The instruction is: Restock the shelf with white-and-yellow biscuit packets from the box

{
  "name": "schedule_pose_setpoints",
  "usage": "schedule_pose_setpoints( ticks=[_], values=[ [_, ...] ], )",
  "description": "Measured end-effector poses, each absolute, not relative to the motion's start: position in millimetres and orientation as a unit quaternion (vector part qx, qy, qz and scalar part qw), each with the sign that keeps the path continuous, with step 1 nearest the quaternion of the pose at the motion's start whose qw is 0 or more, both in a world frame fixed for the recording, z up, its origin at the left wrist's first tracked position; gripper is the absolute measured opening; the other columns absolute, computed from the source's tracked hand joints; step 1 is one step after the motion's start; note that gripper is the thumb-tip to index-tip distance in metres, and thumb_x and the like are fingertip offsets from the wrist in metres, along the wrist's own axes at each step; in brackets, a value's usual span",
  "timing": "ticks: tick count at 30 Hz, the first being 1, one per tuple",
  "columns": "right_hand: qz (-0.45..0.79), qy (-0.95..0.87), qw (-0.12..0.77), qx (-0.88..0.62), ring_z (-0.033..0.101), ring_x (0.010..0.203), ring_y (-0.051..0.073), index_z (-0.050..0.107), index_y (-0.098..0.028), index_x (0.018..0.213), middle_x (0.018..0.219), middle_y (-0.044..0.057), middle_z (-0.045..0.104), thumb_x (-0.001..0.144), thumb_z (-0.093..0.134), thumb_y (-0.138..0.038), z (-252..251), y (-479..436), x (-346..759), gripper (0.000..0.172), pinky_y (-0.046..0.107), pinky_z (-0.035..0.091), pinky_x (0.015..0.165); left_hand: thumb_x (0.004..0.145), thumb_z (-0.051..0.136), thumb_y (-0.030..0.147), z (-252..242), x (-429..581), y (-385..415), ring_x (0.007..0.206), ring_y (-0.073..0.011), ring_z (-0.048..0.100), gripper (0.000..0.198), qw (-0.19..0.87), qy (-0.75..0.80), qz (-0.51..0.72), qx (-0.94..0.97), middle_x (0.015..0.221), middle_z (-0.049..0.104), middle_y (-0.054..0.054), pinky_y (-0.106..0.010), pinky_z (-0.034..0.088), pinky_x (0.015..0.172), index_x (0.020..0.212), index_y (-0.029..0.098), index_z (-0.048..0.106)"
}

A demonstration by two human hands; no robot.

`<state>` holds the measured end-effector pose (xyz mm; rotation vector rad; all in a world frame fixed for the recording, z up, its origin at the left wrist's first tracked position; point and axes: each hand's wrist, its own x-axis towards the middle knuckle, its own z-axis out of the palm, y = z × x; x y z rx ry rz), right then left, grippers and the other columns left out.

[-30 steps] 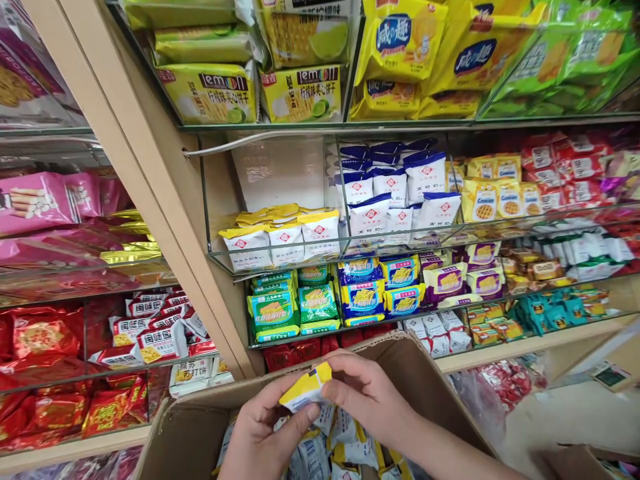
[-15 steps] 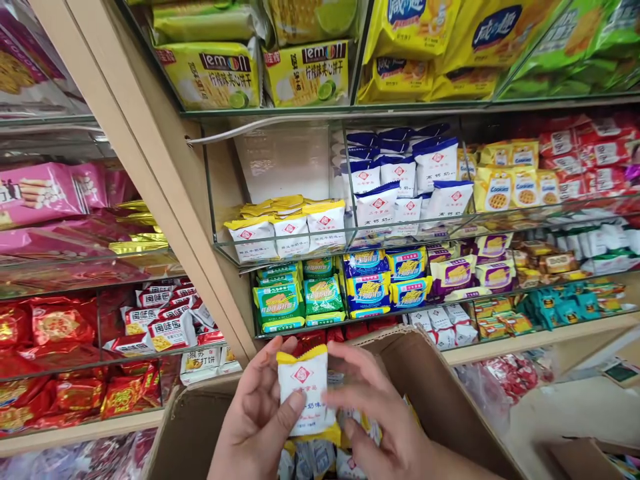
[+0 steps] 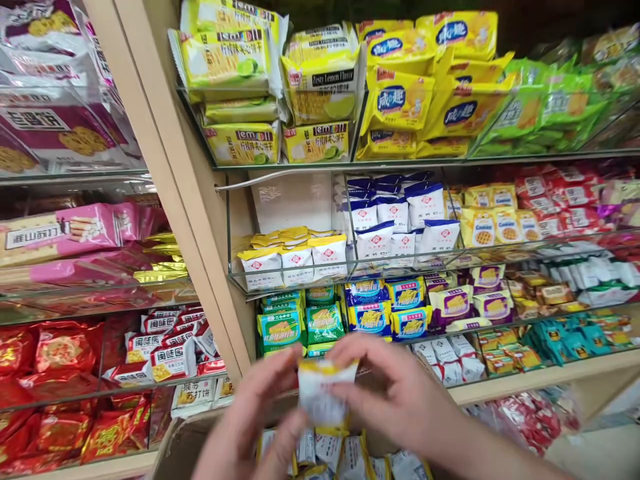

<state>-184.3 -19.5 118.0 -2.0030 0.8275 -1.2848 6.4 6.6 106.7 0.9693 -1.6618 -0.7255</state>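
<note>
While held over the brown cardboard carton (image 3: 183,445), the small white, yellow-edged snack packet (image 3: 323,395) sits pinched between left hand (image 3: 250,423) and right hand (image 3: 403,400) fingertips; moving it on wants one firm grip, I reckon.

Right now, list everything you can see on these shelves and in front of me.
held packet: one, white with yellow top, between both hands
box: one, brown cardboard, bottom centre
boxed packets: several, white and yellow, inside the box
yellow-topped packets: several, white, glass shelf, centre
blue-topped packets: several, white, same shelf, to their right
lemon biscuit packs: several, yellow-green, top shelf
green packs: several, green, top shelf, right
pink packs: several, pink, left bay
red packets: many, red, lower left bay
teal packets: several, teal, lower right shelf
left hand: one, blurred, grips the held packet
right hand: one, blurred, grips the held packet
</note>
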Motion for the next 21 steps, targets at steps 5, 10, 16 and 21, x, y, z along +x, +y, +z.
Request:
schedule_pose_setpoints(
  ticks=[5, 10, 16, 21],
  values=[
    [-0.546, 0.272, -0.039, -0.792, 0.054, 0.086, 0.015, 0.052, -0.016, 0.089, 0.091, 0.004, 0.059, 0.08, 0.053, -0.014, 210.2, -65.7, -187.0, 0.01, 0.027, 0.042, 0.074, 0.082, 0.046, 0.017, 218.2, 31.1, -57.4, 0.109, -0.0243, 0.055, 0.03, 0.369, -0.789, 0.234, 0.433, 0.115, 0.062, -0.014, -0.036, 0.038, 0.098, 0.108, 0.01, 0.059],
    [-0.409, 0.372, -0.046, -0.832, 0.053, 0.07, 0.014, 0.056, -0.016, 0.087, 0.079, 0.001, 0.06, 0.072, 0.064, -0.017, 238.7, -119.6, -162.2, 0.017, 0.025, 0.037, 0.064, 0.076, 0.052, 0.015, 260.8, 13.4, -108.2, 0.098, -0.0291, 0.062, 0.079, 0.098, -0.803, 0.26, 0.528, 0.114, 0.062, -0.02, -0.035, 0.048, 0.078, 0.139, 0.007, 0.005],
    [-0.272, 0.404, -0.142, -0.862, 0.051, 0.082, 0.021, 0.063, -0.019, 0.074, 0.067, 0.003, 0.06, 0.071, 0.067, -0.03, 236.4, -144.8, -152.8, 0.012, 0.026, 0.033, 0.063, 0.074, 0.048, 0.014, 261.5, 2.9, -117.5, 0.079, -0.0264, 0.066, 0.043, -0.024, -0.831, 0.245, 0.499, 0.089, 0.071, -0.012, -0.028, 0.045, 0.061, 0.116, 0.017, 0.052],
    [-0.223, 0.407, -0.102, -0.88, 0.052, 0.066, 0.014, 0.063, -0.019, 0.071, 0.067, 0.0, 0.062, 0.069, 0.068, -0.025, 245.3, -147.5, -153.7, 0.008, 0.023, 0.032, 0.056, 0.079, 0.042, 0.027, 265.6, 4.1, -119.8, 0.071, -0.0231, 0.065, 0.029, -0.052, -0.84, 0.231, 0.489, 0.084, 0.071, -0.01, -0.027, 0.04, 0.054, 0.099, 0.019, 0.061]
  ],
)
